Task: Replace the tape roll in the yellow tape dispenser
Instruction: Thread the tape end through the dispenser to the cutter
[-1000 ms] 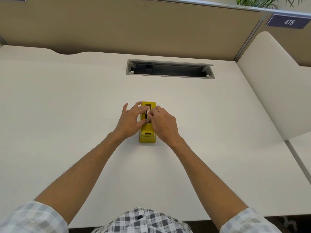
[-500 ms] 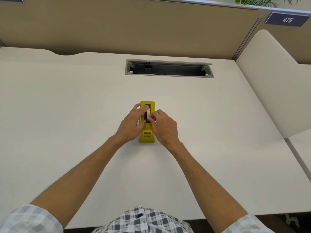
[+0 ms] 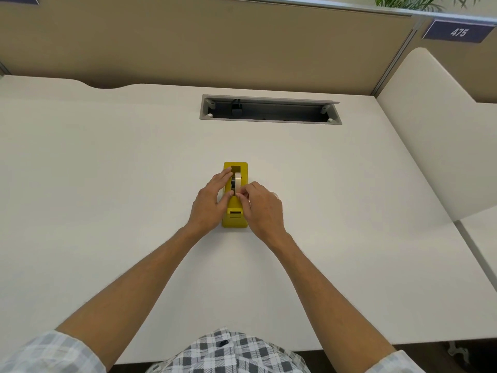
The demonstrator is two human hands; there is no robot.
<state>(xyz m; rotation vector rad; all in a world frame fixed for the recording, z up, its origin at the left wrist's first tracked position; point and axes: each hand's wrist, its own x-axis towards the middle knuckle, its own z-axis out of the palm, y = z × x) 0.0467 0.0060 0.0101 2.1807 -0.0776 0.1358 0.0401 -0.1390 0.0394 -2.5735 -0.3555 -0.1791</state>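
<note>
From the head camera we see the yellow tape dispenser (image 3: 235,211) standing on the white table (image 3: 107,197), near its middle, the cutter end toward us. In its open slot sits the tape roll (image 3: 237,180), upright on edge, with a dark hub just to its left; the far part of the slot shows as a dark hollow.

Our left hand (image 3: 211,204) lies against the dispenser's left side, its fingers straight and reaching over the top edge beside the roll, the thumb touching the yellow body; its grip is spread, not curled round anything. Our right hand (image 3: 262,208) sits at the dispenser's right side, its fingertips (image 3: 242,195) drawn together in a pinching grip at the near rim of the roll. Whether they pinch the tape end or the roll itself we cannot tell.

Farther back a grey cable tray (image 3: 270,109) is sunk into the table, lid open, a dark plug inside. On the partition at upper right a blue sign (image 3: 458,32) reads "475".
</note>
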